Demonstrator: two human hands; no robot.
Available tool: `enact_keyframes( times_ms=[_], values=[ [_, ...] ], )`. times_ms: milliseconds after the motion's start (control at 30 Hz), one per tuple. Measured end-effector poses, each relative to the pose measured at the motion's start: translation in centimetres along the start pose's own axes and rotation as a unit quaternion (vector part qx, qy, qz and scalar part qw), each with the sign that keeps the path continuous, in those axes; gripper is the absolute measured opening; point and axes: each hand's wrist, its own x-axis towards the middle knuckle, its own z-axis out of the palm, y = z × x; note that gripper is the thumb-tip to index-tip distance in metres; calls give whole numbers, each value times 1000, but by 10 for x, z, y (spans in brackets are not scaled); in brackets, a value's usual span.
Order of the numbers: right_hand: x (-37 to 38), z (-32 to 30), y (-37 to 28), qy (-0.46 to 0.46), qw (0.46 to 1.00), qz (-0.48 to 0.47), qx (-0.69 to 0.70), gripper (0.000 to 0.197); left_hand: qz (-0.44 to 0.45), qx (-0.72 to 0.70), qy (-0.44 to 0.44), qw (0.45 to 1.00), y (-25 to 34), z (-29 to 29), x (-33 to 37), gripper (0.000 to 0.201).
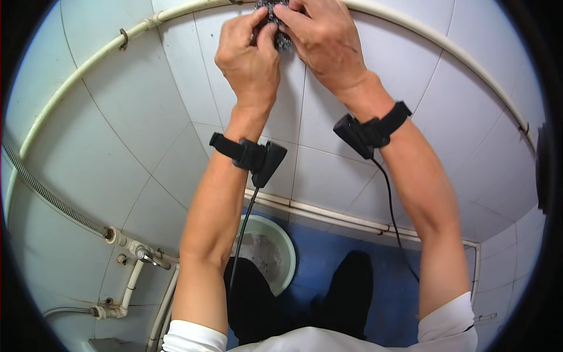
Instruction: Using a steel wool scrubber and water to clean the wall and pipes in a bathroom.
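At the top of the head view, both hands are raised in front of the white tiled wall (328, 132). Between them is a dark, shiny, curly metal scourer (282, 42), partly covered by the fingers. My left hand (249, 58) pinches its left side with thumb and bent fingers. On the other side, my right hand (329, 47) has its fingers closed on the scourer too. Its upper part is cut off by the picture's edge. A black strap with a small device and cable sits on each wrist, the left one (249, 157) and the right one (372, 130).
A cream pipe (88, 67) runs along the walls near hand height. Low on the left are a tap (146, 256) and a grey corrugated hose (56, 202). A pale green basin (291, 252) holding cloudy, foamy water stands by my left leg on the blue floor (393, 264).
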Motion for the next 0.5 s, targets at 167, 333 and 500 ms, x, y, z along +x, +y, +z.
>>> enact_keyframes(
  times_ms=[167, 333, 500],
  values=[
    [-78, -7, -44, -107, 992, 24, 54, 20, -109, 97, -49, 988, 3, -32, -96, 10],
    [-128, -22, -78, -165, 982, 37, 88, 20, -186, 42, -53, 980, 12, -50, -153, 16],
    [-22, -5, -29, -69, 997, 34, -7, 18, -64, 20, -1, 998, 9, -16, -29, 15]
  ],
)
